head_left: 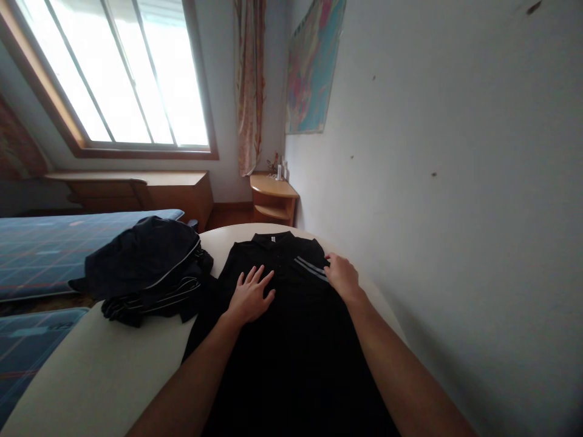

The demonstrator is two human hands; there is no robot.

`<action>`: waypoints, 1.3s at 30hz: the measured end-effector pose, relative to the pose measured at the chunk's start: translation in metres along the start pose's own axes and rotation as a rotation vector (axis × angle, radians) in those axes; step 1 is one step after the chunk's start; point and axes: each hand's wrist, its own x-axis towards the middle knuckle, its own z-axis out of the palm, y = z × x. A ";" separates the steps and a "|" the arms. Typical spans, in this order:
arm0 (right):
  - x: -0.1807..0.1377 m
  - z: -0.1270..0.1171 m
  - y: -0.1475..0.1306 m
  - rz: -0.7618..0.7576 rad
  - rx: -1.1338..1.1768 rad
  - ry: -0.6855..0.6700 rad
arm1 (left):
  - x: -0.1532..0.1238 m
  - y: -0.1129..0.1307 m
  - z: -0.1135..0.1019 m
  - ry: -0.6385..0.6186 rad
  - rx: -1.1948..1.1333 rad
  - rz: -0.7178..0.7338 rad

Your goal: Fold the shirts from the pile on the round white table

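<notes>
A black polo shirt point(291, 340) lies spread on a pale rounded table, its collar at the far end with a small white label. One sleeve point(312, 269) with two grey stripes lies across the chest. My left hand point(251, 296) rests flat on the shirt's front, fingers spread and holding nothing. At the shirt's right edge, my right hand point(342, 276) has its fingers curled in and pinched on the cloth by the striped sleeve. The lower part of the shirt runs toward me between my forearms, too dark to show folds.
A heap of dark clothes point(150, 261) with white piping sits on the table point(91, 370) at left. Beyond it are blue plaid mattresses point(40, 249). A wall point(437, 243) stands close on the right. A wooden corner shelf point(273, 187) and desk point(177, 182) are farther back.
</notes>
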 end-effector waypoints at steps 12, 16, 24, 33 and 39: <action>-0.038 0.010 -0.064 -0.314 -0.028 -0.156 | 0.002 -0.004 0.008 0.025 0.023 0.014; -0.049 -0.003 -0.058 -0.317 -0.108 -0.231 | 0.002 -0.006 0.010 0.025 0.016 0.018; -0.051 -0.018 -0.045 -0.312 -0.171 -0.298 | 0.004 -0.006 0.008 0.014 0.014 0.023; -0.027 -0.002 -0.036 -0.301 0.004 -0.216 | 0.033 -0.022 0.011 0.012 0.008 0.002; -0.029 -0.009 -0.017 -0.302 0.033 -0.259 | 0.058 -0.034 0.011 0.007 0.020 0.005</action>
